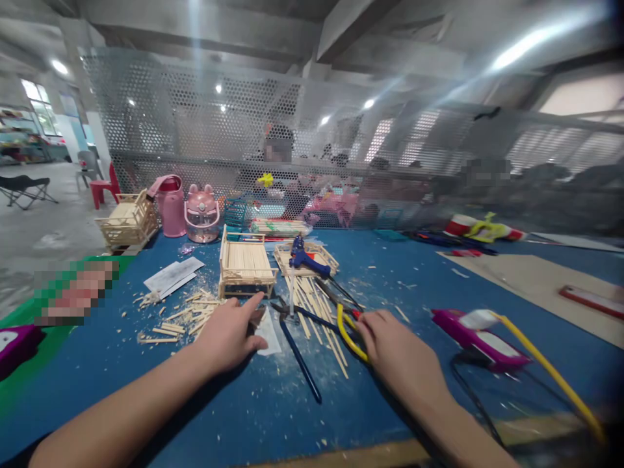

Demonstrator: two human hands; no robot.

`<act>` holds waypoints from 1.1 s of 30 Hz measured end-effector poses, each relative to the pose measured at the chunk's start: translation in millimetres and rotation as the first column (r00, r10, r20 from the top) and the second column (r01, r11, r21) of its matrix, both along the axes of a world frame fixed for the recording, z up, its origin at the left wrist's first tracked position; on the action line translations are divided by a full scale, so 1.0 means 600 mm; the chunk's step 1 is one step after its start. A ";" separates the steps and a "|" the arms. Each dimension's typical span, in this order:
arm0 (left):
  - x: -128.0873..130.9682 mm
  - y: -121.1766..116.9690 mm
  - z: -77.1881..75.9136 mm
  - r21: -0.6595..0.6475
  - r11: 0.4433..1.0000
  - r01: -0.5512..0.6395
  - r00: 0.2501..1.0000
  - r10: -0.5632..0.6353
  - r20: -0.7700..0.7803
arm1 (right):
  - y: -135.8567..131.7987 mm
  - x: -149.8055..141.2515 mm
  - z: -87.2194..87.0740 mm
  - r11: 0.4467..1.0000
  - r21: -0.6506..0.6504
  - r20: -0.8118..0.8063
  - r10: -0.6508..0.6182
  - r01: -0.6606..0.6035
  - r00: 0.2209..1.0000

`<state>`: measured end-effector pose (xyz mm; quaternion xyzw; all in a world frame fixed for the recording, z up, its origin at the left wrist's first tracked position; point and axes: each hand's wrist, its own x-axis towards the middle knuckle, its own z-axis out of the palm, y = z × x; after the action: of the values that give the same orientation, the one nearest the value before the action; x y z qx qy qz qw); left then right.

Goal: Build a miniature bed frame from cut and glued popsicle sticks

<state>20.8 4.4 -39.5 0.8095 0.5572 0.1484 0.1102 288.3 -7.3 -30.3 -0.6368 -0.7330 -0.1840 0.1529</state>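
Observation:
My left hand (228,335) lies on the blue table (273,403), fingers stretched forward toward a small wooden stick-built crate (245,263), the fingertips close to a white paper scrap (267,333). My right hand (390,348) reaches onto yellow-handled pliers (348,331), its fingers curled over the handles near the red part. Loose wooden sticks (312,305) lie between the hands. A blue glue gun (307,259) rests on a flat stick frame (306,257) behind them.
Stick offcuts (178,315) litter the left. A pink jug (170,205), a pink toy (202,213) and a stick basket (129,220) stand at the back left. A purple device (480,338) with a yellow cable lies right. A perforated mesh screen (195,117) borders the far edge.

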 end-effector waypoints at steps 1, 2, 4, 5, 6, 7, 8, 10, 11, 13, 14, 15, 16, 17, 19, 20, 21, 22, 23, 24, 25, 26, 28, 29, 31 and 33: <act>-0.001 0.000 0.000 -0.004 1.000 0.006 1.000 -0.006 -0.004 | 0.004 -0.008 0.011 0.999 0.014 -0.007 0.052 -0.052 0.999; -0.001 0.000 0.000 -0.005 1.000 0.013 1.000 -0.013 -0.010 | 0.007 -0.019 0.022 0.991 0.002 -0.035 0.131 -0.131 0.991; -0.002 -0.001 0.001 0.009 0.999 0.033 0.999 -0.033 -0.025 | 0.012 -0.050 0.036 0.931 -0.096 -0.151 0.337 -0.353 0.929; -0.003 -0.001 0.001 0.017 0.999 0.048 0.998 -0.048 -0.033 | 0.015 -0.068 0.039 0.873 -0.160 -0.200 0.429 -0.461 0.881; -0.003 -0.002 0.002 0.024 0.998 0.064 0.997 -0.063 -0.040 | 0.019 -0.087 0.040 0.822 -0.205 -0.222 0.489 -0.531 0.843; -0.003 -0.003 0.003 0.027 0.997 0.078 0.996 -0.077 -0.048 | 0.023 -0.106 0.037 0.789 -0.240 -0.217 0.525 -0.566 0.823; -0.003 -0.004 0.004 0.028 0.996 0.087 0.995 -0.086 -0.056 | 0.028 -0.122 0.033 0.779 -0.247 -0.191 0.544 -0.577 0.817; -0.002 -0.005 0.005 0.023 0.996 0.085 0.993 -0.082 -0.082 | 0.037 -0.147 0.022 0.755 -0.267 -0.127 0.588 -0.599 0.799; -0.002 -0.005 0.006 0.019 0.997 0.076 0.993 -0.073 -0.096 | 0.041 -0.154 0.015 0.751 -0.272 -0.099 0.600 -0.602 0.794; -0.002 -0.004 0.007 0.009 0.999 0.049 0.991 -0.047 -0.127 | 0.044 -0.160 0.004 0.751 -0.279 -0.053 0.611 -0.599 0.790; -0.002 -0.003 0.007 0.003 0.999 0.041 0.989 -0.040 -0.140 | 0.045 -0.160 -0.001 0.750 -0.282 -0.035 0.615 -0.598 0.788; -0.001 -0.002 0.008 -0.003 0.999 0.039 0.988 -0.039 -0.151 | 0.044 -0.158 -0.004 0.745 -0.286 -0.021 0.623 -0.602 0.782; -0.001 -0.002 0.008 -0.007 0.999 0.041 0.986 -0.042 -0.159 | 0.044 -0.157 -0.005 0.735 -0.292 -0.013 0.637 -0.612 0.771; -0.001 -0.001 0.009 -0.008 0.999 0.045 0.985 -0.046 -0.164 | 0.045 -0.156 -0.006 0.723 -0.298 -0.010 0.650 -0.623 0.760; -0.001 -0.001 0.010 -0.007 0.999 0.053 0.984 -0.053 -0.171 | 0.047 -0.157 -0.005 0.716 -0.308 -0.008 0.656 -0.626 0.755; -0.001 -0.001 0.010 -0.003 0.999 0.050 0.983 -0.050 -0.174 | 0.048 -0.159 -0.004 0.726 -0.309 -0.008 0.644 -0.614 0.765; 0.000 -0.002 0.010 0.001 0.999 0.045 0.983 -0.044 -0.177 | 0.050 -0.161 -0.002 0.738 -0.310 -0.012 0.627 -0.599 0.779; 0.000 -0.002 0.010 0.004 0.999 0.041 0.983 -0.040 -0.177 | 0.051 -0.163 -0.001 0.745 -0.315 -0.020 0.614 -0.587 0.789; 0.000 -0.002 0.011 0.006 0.999 0.042 0.984 -0.041 -0.175 | 0.052 -0.165 0.000 0.742 -0.324 -0.031 0.612 -0.587 0.790; 0.000 -0.002 0.011 0.005 0.999 0.046 0.984 -0.044 -0.172 | 0.053 -0.167 0.001 0.729 -0.336 -0.044 0.621 -0.597 0.783; 0.000 -0.002 0.011 0.003 0.999 0.050 0.984 -0.049 -0.169 | 0.054 -0.168 0.001 0.713 -0.349 -0.057 0.631 -0.608 0.774; 0.000 -0.003 0.011 0.000 0.998 0.055 0.984 -0.054 -0.167 | 0.054 -0.169 0.002 0.703 -0.360 -0.068 0.636 -0.613 0.769; 0.000 -0.003 0.010 -0.003 0.999 0.049 0.985 -0.048 -0.167 | 0.056 -0.171 0.002 0.716 -0.366 -0.078 0.613 -0.595 0.786; 0.001 -0.003 0.010 0.000 0.999 0.042 0.985 -0.041 -0.167 | 0.056 -0.172 0.002 0.733 -0.362 -0.079 0.591 -0.575 0.803; 0.001 -0.003 0.011 0.005 0.999 0.036 0.986 -0.034 -0.163 | 0.056 -0.174 0.002 0.744 -0.362 -0.082 0.575 -0.562 0.814; 0.001 -0.003 0.011 0.003 0.999 0.049 0.987 -0.048 -0.156 | 0.055 -0.174 0.001 0.722 -0.372 -0.093 0.596 -0.583 0.797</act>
<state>21.3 2.3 -33.0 0.8324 0.5437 0.0837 0.0672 183.6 25.7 -29.5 -0.3846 -0.9208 0.0099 0.0642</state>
